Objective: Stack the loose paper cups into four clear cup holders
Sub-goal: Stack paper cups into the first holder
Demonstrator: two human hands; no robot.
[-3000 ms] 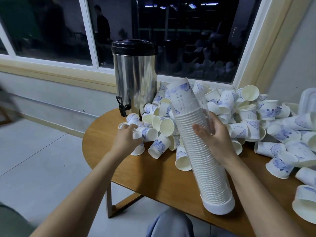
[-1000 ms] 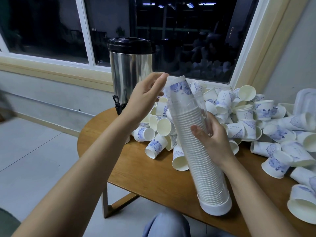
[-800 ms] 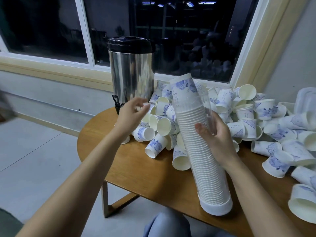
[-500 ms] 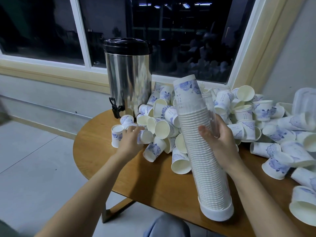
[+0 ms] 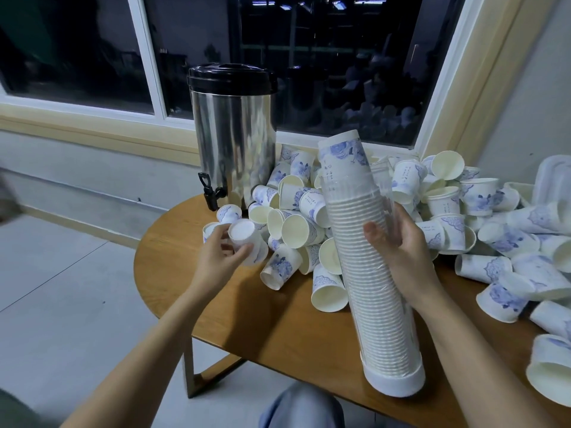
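Note:
A tall clear cup holder [image 5: 370,273] full of nested white paper cups leans on the round wooden table [image 5: 278,329], its white base [image 5: 395,381] near the front edge. My right hand [image 5: 398,242] grips it around the middle. The top cup [image 5: 343,156], printed blue, sticks out above the holder's rim. My left hand [image 5: 219,254] holds a loose paper cup [image 5: 247,239] with its bottom turned toward me, just left of the pile. Several loose white-and-blue cups [image 5: 296,230] lie heaped behind and to the right.
A steel drink dispenser [image 5: 233,134] with a black lid and tap stands at the table's back left by the window. More loose cups [image 5: 509,242] cover the right side of the table. A white lid-like piece [image 5: 553,174] lies at the far right. My knee [image 5: 302,409] is below the table edge.
My left hand set a cup on top of the stack, dropped back to the pile's left edge, and now has lifted a loose cup there. My right hand has kept its hold on the holder.

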